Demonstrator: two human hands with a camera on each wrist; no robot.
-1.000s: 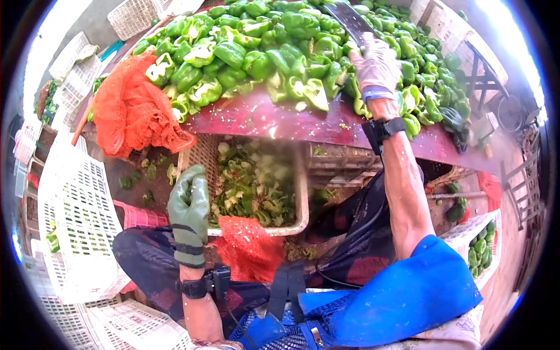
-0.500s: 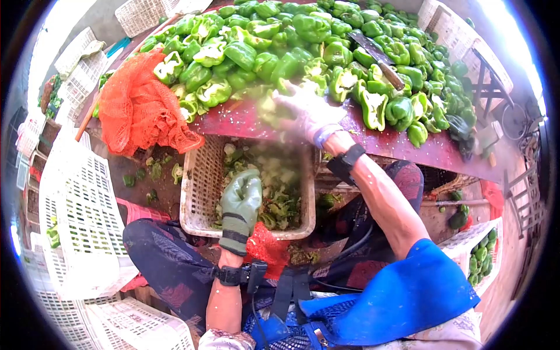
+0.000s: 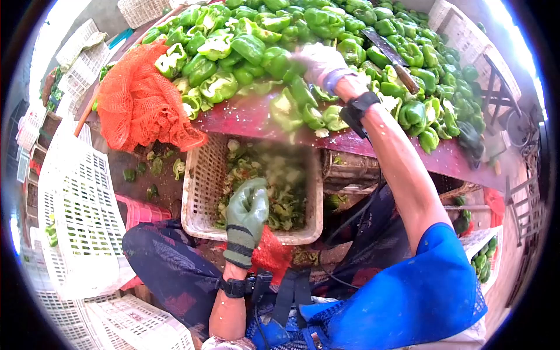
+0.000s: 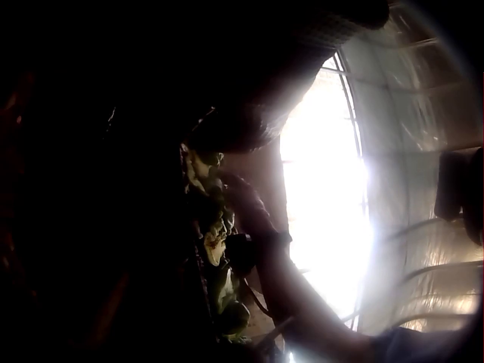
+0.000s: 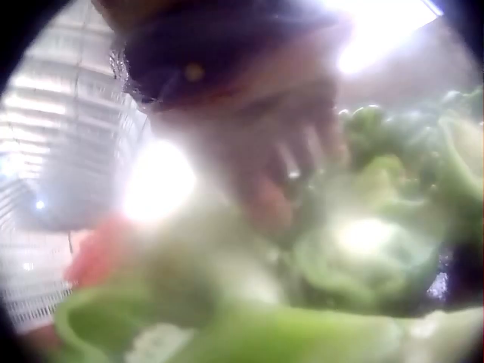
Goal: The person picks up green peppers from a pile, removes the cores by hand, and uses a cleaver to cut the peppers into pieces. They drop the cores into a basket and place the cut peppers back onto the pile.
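Observation:
My right hand [image 3: 321, 65], in a thin pale glove, reaches onto the heap of green bell peppers [image 3: 248, 48]. A lens smear blurs its fingertips in the head view. In the right wrist view its fingers [image 5: 276, 204] point down among the pepper pieces, loosely extended. A knife [image 3: 402, 74] with a wooden handle lies on the peppers to the right of this hand. Cut pepper halves [image 3: 286, 111] lie near the table's front edge. My left hand [image 3: 248, 207], in a green glove, hovers loosely curled over the front of the plastic crate [image 3: 198, 192], with nothing seen in it.
Pepper scraps [image 3: 286, 204] fill the crate under the red table [image 3: 230, 119]. An orange mesh bag [image 3: 137, 102] drapes over the table's left edge. White baskets [image 3: 79, 216] are stacked at left, and another crate of peppers [image 3: 481, 262] stands at lower right.
My right hand has let go of the knife onto the peppers, swept left to the front edge, then moved forward onto the heap. My left hand has moved right, over the crate.

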